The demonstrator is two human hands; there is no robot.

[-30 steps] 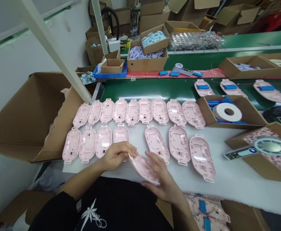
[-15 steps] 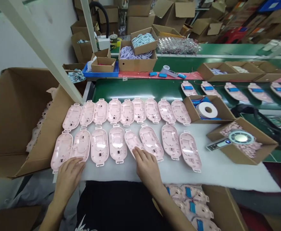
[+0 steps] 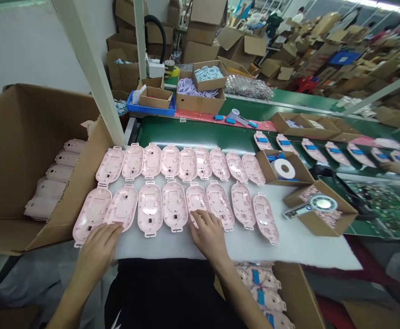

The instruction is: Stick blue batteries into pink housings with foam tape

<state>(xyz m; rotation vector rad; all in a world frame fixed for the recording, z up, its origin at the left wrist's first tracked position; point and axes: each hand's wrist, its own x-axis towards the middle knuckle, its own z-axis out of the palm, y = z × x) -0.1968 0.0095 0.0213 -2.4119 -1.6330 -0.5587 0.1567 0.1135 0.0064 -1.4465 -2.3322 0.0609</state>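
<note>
The left grip (image 3: 100,244) rests at the near end of a pink shell (image 3: 121,205), the right grip (image 3: 208,234) on a second shell (image 3: 197,198); whether either grasps, one cannot tell. Around and beyond them, two rows look laid out on the table (image 3: 302,251); leftward, a carton (image 3: 83,178) holds more pink pieces, apparently left to handle.

My left hand (image 3: 98,249) sits at the near end of a pink shell (image 3: 121,205), fingers over its edge; my right hand (image 3: 208,233), fingers loosely spread, touches another front-row shell (image 3: 197,198), two more shells (image 3: 150,208) lying between. Beyond both hands, a back row of shells (image 3: 170,161), hollow sides up. Left of my left hand, an open carton (image 3: 21,137); well right of my right, a round-headed device (image 3: 299,211) across a small box (image 3: 333,226).
</note>
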